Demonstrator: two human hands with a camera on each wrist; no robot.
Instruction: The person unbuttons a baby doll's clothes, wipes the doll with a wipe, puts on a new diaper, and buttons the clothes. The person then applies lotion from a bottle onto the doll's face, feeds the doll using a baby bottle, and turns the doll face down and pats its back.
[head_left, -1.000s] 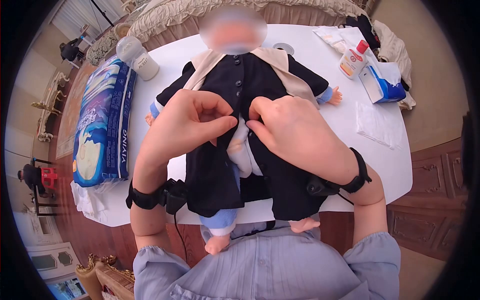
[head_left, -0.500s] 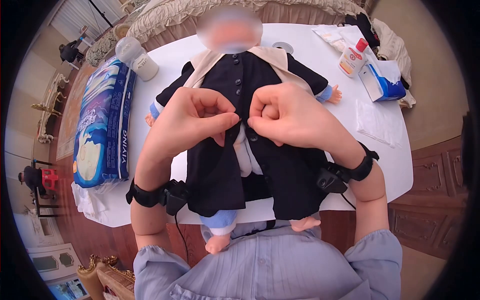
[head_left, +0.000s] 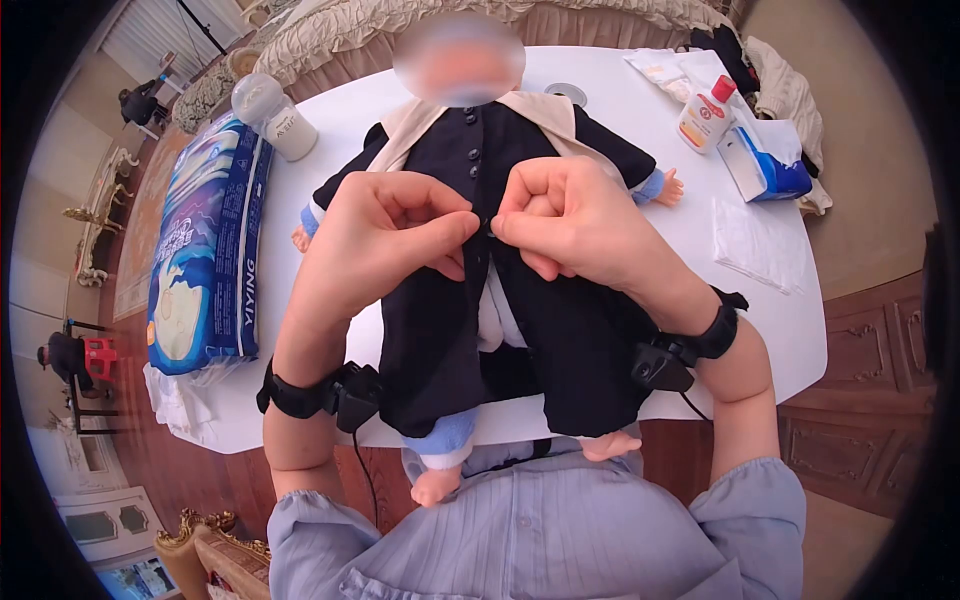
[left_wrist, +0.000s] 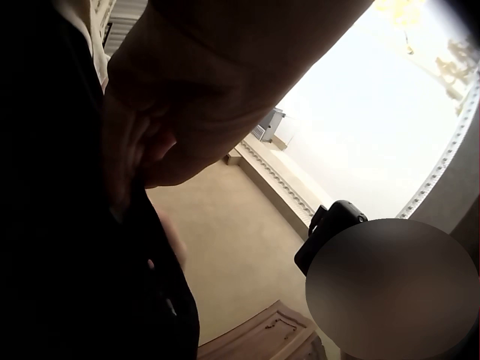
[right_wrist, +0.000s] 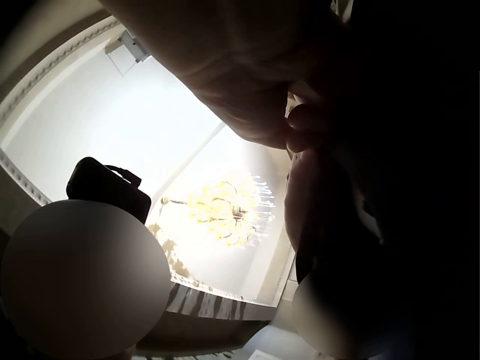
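Observation:
A baby doll lies face up on a white table, dressed in a black coat (head_left: 430,340) with a beige collar (head_left: 560,125). Several dark buttons (head_left: 474,156) run down the chest, where the two front edges meet; lower down they part over white cloth (head_left: 495,315). My left hand (head_left: 375,245) pinches one front edge between thumb and fingers. Opposite it, my right hand (head_left: 580,220) pinches the other edge by a button, fingertips close to the left ones. Blue trouser legs (head_left: 447,433) and bare doll feet (head_left: 436,486) show below the hem. Both wrist views are dark around the fingers.
To the left stand a blue diaper pack (head_left: 205,250) and a white bottle (head_left: 290,132). On the right are a red-capped bottle (head_left: 705,120), a blue and white tissue pack (head_left: 765,170) and a folded white sheet (head_left: 757,245). A bed (head_left: 330,45) borders the far side.
Both hands have moved slightly up the coat front, and the fingertips have come closer together. The right hand's grip has shifted along its edge, and the coat's front edges lie nearer each other.

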